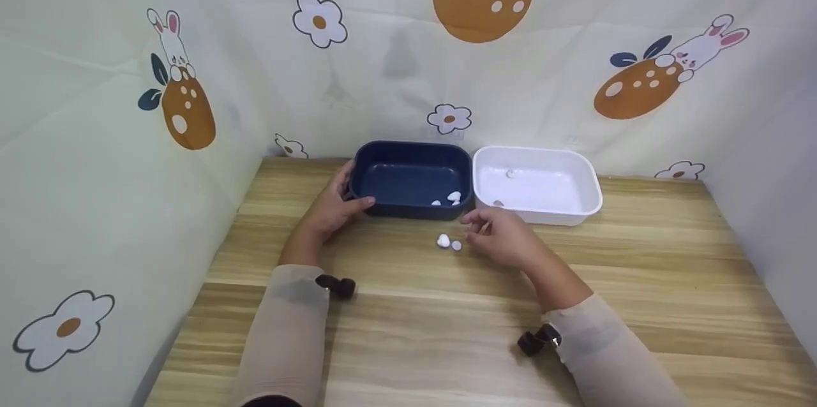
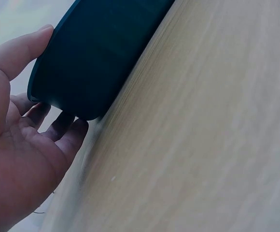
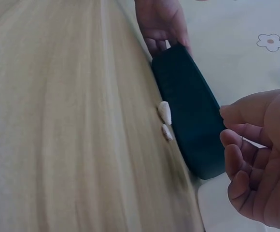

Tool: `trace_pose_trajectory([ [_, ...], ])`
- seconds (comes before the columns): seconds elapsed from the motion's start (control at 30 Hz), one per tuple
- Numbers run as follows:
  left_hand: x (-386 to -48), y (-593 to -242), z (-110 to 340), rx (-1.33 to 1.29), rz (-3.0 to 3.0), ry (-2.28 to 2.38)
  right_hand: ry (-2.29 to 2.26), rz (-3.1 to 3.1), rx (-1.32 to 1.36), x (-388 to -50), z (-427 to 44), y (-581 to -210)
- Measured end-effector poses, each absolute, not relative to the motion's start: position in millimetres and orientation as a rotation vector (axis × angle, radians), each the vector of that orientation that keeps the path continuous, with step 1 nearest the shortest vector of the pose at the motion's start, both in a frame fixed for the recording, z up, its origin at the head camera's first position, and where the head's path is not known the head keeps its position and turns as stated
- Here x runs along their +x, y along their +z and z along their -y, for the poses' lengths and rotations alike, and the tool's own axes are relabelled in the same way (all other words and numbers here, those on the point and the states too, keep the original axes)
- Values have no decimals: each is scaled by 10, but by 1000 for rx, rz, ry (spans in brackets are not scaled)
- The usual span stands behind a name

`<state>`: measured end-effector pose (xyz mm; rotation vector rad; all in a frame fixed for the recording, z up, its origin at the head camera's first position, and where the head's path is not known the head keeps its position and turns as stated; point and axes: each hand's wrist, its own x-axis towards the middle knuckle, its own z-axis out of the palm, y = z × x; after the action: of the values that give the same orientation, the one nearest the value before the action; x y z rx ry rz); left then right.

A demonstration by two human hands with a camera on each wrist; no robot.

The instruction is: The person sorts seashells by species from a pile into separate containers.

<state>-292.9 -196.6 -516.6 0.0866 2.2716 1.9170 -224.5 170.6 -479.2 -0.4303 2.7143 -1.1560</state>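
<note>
My left hand (image 1: 330,206) grips the left end of a dark blue box (image 1: 412,210), thumb at the front rim. In the left wrist view its fingers (image 2: 73,137) bend against the box's end wall. My right hand (image 1: 501,238) hovers by the box's front right corner, fingers loosely bent, and nothing shows between thumb and fingertips in the right wrist view. On the table before the box lie a white shell-like piece (image 1: 443,241) and a smaller one (image 1: 456,245). Several similar white pieces (image 1: 454,196) sit inside the box's right end.
A white box (image 1: 574,218) stands against the dark box's right side, with a small pale piece (image 1: 510,173) and a brownish one (image 1: 498,203) inside. Behind both boxes hangs a printed cloth (image 1: 383,88). The wood-patterned table (image 1: 421,330) stretches toward me.
</note>
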Motion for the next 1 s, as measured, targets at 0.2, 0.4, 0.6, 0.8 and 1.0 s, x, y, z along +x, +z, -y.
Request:
trace_pose_trajectory([
  [0.2, -2928, -5164, 1958, 88, -2305, 1885, -1086, -2657, -563, -2262, -1705, -4931],
  [0.4, -2931, -5164, 1961, 85, -2302, 1895, -1045, -2575, -617, -2273, -1712, -5012],
  [0.6, -2923, -5171, 1959, 121, -2293, 1921, -1048, -2561, -637, -2291, -1708, -5031],
  [0.8, -2920, -5169, 1951, 118, -2299, 1922, -998, -2576, -678, -2313, -1706, -5067],
  [1.0, -2912, -5156, 1948, 124, -2303, 1918, -973, -2587, -685, -2304, -1702, -5076],
])
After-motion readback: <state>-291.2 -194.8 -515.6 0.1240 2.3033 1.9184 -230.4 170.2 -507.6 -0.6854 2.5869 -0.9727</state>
